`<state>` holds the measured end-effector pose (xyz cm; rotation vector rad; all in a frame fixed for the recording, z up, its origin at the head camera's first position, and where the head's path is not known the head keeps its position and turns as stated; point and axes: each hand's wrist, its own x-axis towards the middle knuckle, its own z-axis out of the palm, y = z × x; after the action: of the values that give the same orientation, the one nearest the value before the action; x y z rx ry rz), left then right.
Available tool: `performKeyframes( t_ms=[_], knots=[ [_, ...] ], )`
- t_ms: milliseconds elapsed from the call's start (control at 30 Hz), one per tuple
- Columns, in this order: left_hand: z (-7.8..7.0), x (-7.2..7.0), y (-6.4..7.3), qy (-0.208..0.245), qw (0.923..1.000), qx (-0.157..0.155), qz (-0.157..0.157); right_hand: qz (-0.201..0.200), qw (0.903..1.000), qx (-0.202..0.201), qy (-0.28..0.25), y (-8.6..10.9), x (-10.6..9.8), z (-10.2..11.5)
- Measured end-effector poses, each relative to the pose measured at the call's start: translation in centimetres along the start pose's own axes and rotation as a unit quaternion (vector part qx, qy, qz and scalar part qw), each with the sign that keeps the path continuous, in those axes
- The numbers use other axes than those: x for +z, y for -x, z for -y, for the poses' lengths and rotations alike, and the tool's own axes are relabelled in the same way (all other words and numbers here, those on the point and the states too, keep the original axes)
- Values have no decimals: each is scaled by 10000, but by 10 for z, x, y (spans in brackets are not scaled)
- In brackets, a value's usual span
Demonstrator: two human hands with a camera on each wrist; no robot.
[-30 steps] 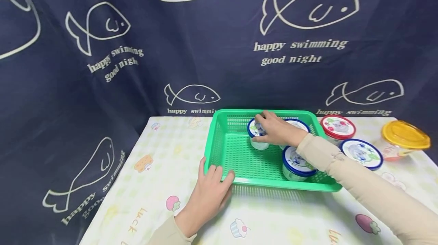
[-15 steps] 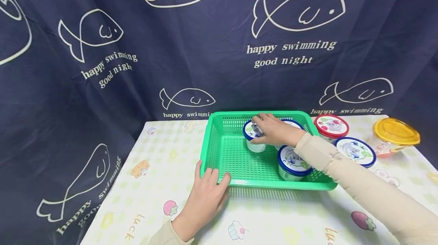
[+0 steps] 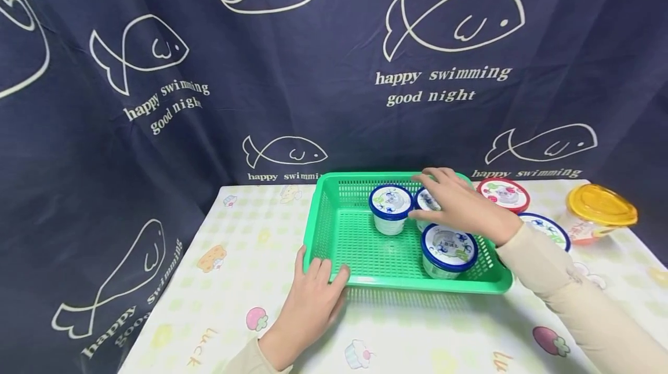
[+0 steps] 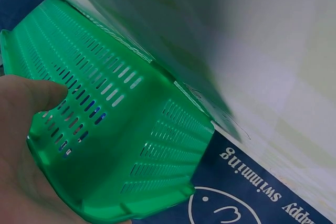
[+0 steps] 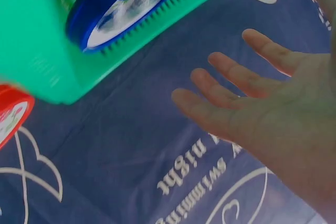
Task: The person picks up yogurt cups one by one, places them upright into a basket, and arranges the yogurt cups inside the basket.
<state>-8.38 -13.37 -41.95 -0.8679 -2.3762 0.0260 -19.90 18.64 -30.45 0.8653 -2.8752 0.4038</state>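
A green slotted basket (image 3: 319,229) stands on the table with three blue-lidded cups in it. One cup (image 3: 390,203) stands free at the back middle, and another (image 3: 449,246) is at the front right. The third cup (image 3: 424,201) is partly hidden under my right hand (image 3: 443,194), which hovers over it with its fingers spread and holds nothing. The right wrist view shows the same bare, open right hand (image 5: 252,93) beside the basket (image 5: 42,51). My left hand (image 3: 318,281) grips the basket's front left corner, fingers over the rim; the left wrist view shows the left hand (image 4: 21,129) against the basket wall (image 4: 121,129).
To the right of the basket stand a red-lidded cup (image 3: 503,194), a blue-lidded cup (image 3: 548,229) partly behind my right arm, and a yellow-lidded tub (image 3: 600,209). A dark fish-print curtain hangs close behind. The tablecloth (image 3: 235,258) spreads to the left.
My right hand has let go of the back middle cup, lifted off it and moved right with its fingers spread. The left hand has stayed on the basket corner.
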Motion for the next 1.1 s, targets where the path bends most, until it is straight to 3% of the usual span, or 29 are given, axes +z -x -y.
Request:
performKeyframes(
  t_ms=[300,567,867,1100],
  knots=[
    [1,0,-1,-18,10000,-4,-79,-562,9984,77,86,29,-10,-8],
    [0,0,1,61,9999,2,-93,-913,9951,377,-14,54,-5,-19],
    [-1,0,1,176,9997,-88,172,-1261,9912,390,-1,80,-1,-36],
    [1,-1,0,130,9999,-47,55,-952,9896,1070,-155,90,-7,-45]
  ],
)
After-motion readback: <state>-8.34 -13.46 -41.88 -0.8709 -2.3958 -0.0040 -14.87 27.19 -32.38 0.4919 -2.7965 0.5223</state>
